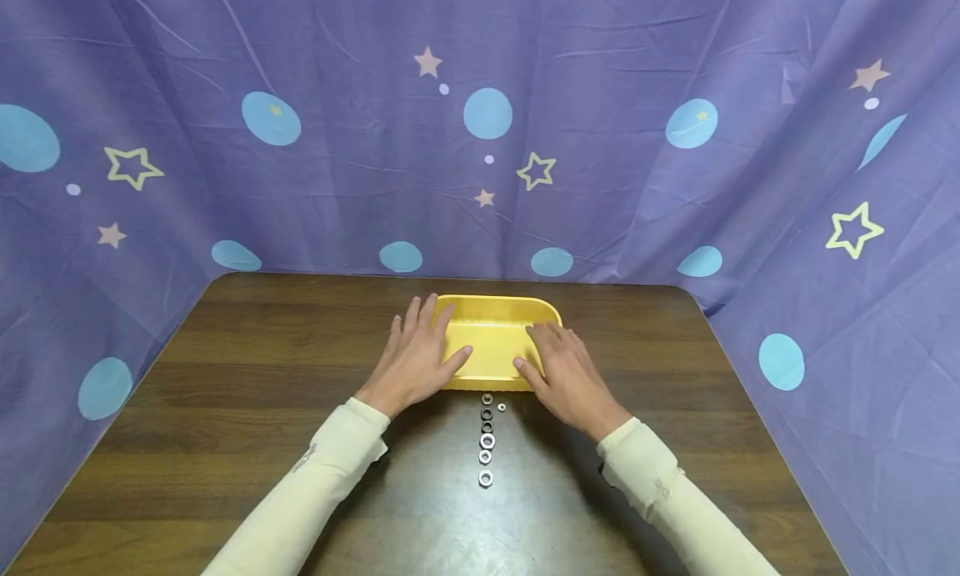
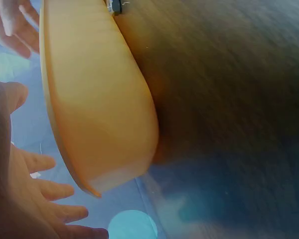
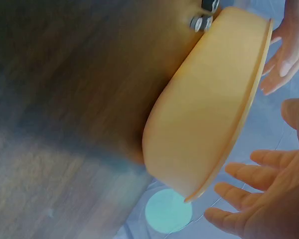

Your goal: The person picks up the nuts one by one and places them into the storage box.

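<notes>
A yellow rectangular tray [image 1: 491, 309] with rounded corners sits on the table, with nothing seen inside it. My left hand [image 1: 417, 361] hovers over its left side, fingers spread and thumb pointing inward. Over the right side is my right hand [image 1: 568, 378], its fingers loosely extended. In the left wrist view the left hand [image 2: 37, 204] stands apart from the tray wall [image 2: 99, 94]. The right wrist view likewise shows the right hand [image 3: 269, 194] holding nothing beside the rim. In front of the tray, several metal nuts [image 1: 486, 485] form a column, with a smaller nut [image 1: 499, 408] to its right.
The brown wood-grain table [image 1: 262, 393] extends to both sides of the tray. Behind it and along both sides hangs a purple curtain [image 1: 600, 76] with stars and blue spots. The nuts lie between my forearms.
</notes>
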Tool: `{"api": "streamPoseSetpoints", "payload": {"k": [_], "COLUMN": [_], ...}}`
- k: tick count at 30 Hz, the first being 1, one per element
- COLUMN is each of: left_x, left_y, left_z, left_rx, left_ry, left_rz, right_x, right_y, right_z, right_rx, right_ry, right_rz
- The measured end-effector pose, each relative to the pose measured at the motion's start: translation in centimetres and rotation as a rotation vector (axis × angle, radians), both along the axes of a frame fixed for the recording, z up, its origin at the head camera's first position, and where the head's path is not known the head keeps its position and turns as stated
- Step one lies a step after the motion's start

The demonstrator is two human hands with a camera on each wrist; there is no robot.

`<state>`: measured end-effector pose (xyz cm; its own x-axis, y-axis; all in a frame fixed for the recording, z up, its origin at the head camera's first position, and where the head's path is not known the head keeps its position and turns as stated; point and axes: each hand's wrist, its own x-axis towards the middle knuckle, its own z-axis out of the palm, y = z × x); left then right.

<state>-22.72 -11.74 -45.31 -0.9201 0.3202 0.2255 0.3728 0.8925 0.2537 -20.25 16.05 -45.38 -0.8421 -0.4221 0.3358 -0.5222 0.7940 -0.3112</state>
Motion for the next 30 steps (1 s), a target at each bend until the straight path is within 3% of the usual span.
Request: {"api": "streamPoseSetpoints", "payload": {"k": [6,21,30], "left_x": [0.1,0.4,0.5], "left_y": [-0.7,-1.6,-1.9], "left_z": [-0.2,-0.6,-0.7], "left_rx": [0.014,-0.008,-0.01], "left_ry": [-0.003,-0.041,-0.047], "left_rz": [0.002,0.01,0.007], "right_x": [1.6,6.3,8.5], "right_y": [-0.4,-2.3,-3.2], "right_z": [0.1,0.7,0.0], "right_rx": [-0.002,-0.005,0.04], "right_ry": [0.098,0.138,0.207], "right_rz": [0.072,0.203,0.301]}}
